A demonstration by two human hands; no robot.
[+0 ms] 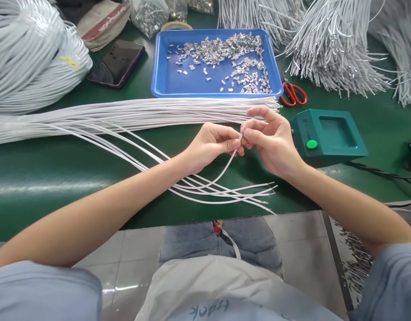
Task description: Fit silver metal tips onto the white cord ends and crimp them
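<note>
Between thumb and fingers, my left hand [214,145] pinches a white cable [228,164] close to its end. My right hand [272,138] meets it there, thumb and forefinger closed at the cable's tip; a small metallic bit shows at that spot, too small to make out fully. From my left hand the cable curves down to several loose white cables [222,192] lying under my left wrist, their ends near the table's front edge. Behind my hands stretches a thick bundle of white cables [141,111].
A blue tray [172,84] of small metal clips stands at the back. Red-handled scissors [294,94] and a green device with a lit button [332,133] are at the right. A phone [117,62], a cable coil [28,58] and hanging cable bunches [332,44] lie farther back.
</note>
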